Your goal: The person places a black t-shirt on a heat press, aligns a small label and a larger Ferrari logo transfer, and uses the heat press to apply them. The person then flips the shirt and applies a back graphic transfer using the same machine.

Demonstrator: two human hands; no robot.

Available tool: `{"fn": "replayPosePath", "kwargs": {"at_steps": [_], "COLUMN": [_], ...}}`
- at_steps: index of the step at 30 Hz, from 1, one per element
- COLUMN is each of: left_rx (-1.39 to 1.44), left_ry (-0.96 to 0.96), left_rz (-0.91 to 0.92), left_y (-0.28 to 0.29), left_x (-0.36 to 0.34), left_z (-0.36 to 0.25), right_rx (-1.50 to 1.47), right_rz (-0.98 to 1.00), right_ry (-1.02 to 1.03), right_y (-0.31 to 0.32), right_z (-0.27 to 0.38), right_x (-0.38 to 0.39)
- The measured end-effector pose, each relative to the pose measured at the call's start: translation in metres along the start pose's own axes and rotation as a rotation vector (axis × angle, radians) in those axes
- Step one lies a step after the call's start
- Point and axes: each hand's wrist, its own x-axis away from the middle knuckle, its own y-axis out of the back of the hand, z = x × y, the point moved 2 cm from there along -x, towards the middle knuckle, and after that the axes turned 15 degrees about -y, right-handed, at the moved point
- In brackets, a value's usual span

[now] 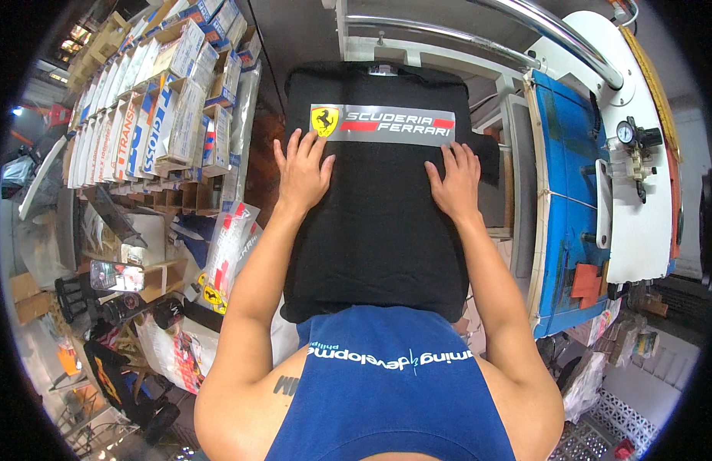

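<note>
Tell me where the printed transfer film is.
In the head view, the printed transfer film lies upper centre on the black T-shirt, its lower corners by the left hand and right hand.

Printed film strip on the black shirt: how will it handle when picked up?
Probably light: the film strip looks thin and lies flat on the black shirt. Likely flexible but stiffer than the shirt, given its smooth, straight edges. It may slide if pushed; no tape shows, though stickiness can't be judged.
</note>
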Motion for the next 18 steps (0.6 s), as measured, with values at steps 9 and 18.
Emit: {"fn": "replayPosePath", "kwargs": {"at_steps": [9, 18], "left_rx": [0.032, 0.016], "left_ry": [0.033, 0.025], "left_rz": [-0.024, -0.043], "left_y": [-0.0039, -0.0033], "left_x": [-0.0036, -0.0058], "left_z": [-0.0005, -0.0016], "right_rx": [-0.026, -0.044], "right_rz": [-0.049, -0.072], "right_ry": [-0.045, -0.049], "right_y": [-0.0078, -0.0052], "right_z": [-0.0029, -0.0008], "right_x": [-0.0034, -0.0051]}}
